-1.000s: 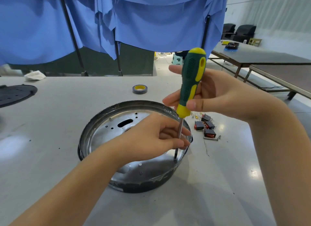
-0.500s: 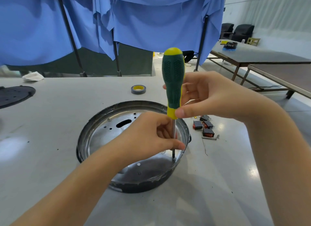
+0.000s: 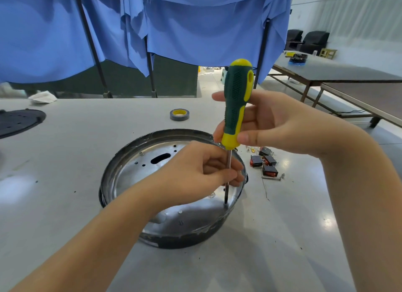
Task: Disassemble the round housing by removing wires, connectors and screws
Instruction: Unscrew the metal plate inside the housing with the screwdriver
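Right hand (image 3: 267,126) grips screwdriver (image 3: 236,104) upright in housing (image 3: 121,167); left hand (image 3: 195,172) apparently pinches its shaft.

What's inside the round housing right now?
Inside the round housing: a shiny perforated plate and the screwdriver tip near the right wall. The left hand covers the middle.

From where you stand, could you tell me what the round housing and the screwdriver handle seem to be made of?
Round housing: likely sheet metal, shiny silver inside with mirror-like reflections; rim dark. Screwdriver handle: probably plastic with rubbery grip, matte green, dimpled, with yellow ends.
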Motion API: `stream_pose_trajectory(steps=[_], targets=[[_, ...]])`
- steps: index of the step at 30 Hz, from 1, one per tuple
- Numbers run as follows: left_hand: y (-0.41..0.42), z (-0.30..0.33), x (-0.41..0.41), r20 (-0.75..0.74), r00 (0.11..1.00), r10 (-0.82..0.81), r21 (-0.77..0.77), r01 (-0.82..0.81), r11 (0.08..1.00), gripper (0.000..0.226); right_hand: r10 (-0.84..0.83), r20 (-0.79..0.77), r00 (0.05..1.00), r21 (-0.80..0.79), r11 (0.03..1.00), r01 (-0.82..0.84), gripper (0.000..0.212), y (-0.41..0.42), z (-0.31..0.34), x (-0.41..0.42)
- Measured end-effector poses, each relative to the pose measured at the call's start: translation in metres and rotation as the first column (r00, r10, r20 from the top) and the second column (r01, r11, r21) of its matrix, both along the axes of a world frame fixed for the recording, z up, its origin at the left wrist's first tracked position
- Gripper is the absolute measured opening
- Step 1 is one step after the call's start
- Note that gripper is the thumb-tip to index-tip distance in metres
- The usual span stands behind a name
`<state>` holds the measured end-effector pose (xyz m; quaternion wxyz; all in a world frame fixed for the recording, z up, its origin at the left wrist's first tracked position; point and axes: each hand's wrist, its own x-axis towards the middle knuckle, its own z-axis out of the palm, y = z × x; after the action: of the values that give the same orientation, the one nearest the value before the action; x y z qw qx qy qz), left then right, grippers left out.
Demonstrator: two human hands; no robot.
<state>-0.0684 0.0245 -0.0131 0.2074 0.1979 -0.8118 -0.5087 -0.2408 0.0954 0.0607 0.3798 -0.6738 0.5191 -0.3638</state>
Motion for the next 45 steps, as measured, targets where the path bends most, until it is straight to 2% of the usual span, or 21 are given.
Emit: stream_pose_trajectory(steps=[3, 5, 8, 12, 17, 21, 27, 34, 37, 40, 42, 45], targets=[[0.000, 0.002, 0.000, -0.022, 0.999, 0.043, -0.005, -0.043, 0.999, 0.015, 0.030, 0.009, 1.000, 0.013, 0.999, -0.030, 0.066, 0.000, 0.001, 0.001], [0.000, 0.003, -0.001, -0.024, 0.995, 0.094, -0.062, -0.095, 0.994, 0.009, 0.003, -0.047, 0.999, -0.007, 1.000, -0.003, 0.064, 0.000, 0.001, 0.003], [0.002, 0.004, -0.001, -0.026, 0.991, 0.129, -0.119, -0.131, 0.984, 0.014, -0.077, -0.113, 0.991, -0.083, 0.994, 0.068, 0.050, 0.000, 0.002, 0.008], [0.000, 0.002, -0.002, -0.026, 0.990, 0.141, -0.129, -0.143, 0.981, 0.019, -0.108, -0.076, 0.991, -0.145, 0.985, 0.096, 0.049, -0.002, 0.001, 0.010], [-0.002, 0.001, 0.000, -0.043, 0.995, 0.085, -0.066, -0.088, 0.994, 0.005, -0.061, 0.038, 0.997, -0.101, 0.993, 0.065, 0.051, -0.002, -0.001, 0.007], [-0.003, 0.002, 0.002, -0.042, 0.999, 0.031, 0.029, -0.030, 0.999, 0.012, -0.004, 0.074, 0.997, -0.060, 0.998, 0.008, 0.064, -0.002, -0.001, 0.005], [-0.003, 0.002, 0.002, -0.108, 0.991, 0.083, 0.028, -0.080, 0.996, 0.002, 0.029, 0.046, 0.999, -0.081, 0.996, -0.025, 0.053, -0.004, -0.003, 0.003], [-0.005, 0.007, 0.003, -0.175, 0.959, 0.225, 0.062, -0.217, 0.974, 0.011, -0.011, 0.054, 0.999, -0.080, 0.997, 0.015, 0.057, -0.005, -0.003, 0.003], [-0.007, 0.007, 0.004, -0.235, 0.922, 0.309, 0.085, -0.297, 0.951, 0.007, -0.131, -0.066, 0.989, -0.069, 0.990, 0.126, 0.051, -0.008, -0.004, 0.003], [-0.012, 0.007, 0.004, -0.285, 0.889, 0.360, 0.065, -0.356, 0.932, 0.009, -0.212, -0.361, 0.908, -0.043, 0.977, 0.211, 0.025, -0.012, -0.009, 0.006], [-0.014, 0.006, 0.004, -0.283, 0.880, 0.381, 0.065, -0.379, 0.923, 0.012, -0.167, -0.565, 0.808, 0.004, 0.979, 0.205, 0.014, -0.014, -0.014, 0.013], [-0.017, 0.005, 0.004, -0.251, 0.873, 0.418, 0.070, -0.414, 0.908, 0.011, -0.025, -0.747, 0.665, 0.134, 0.973, 0.188, 0.020, -0.015, -0.026, 0.031]])
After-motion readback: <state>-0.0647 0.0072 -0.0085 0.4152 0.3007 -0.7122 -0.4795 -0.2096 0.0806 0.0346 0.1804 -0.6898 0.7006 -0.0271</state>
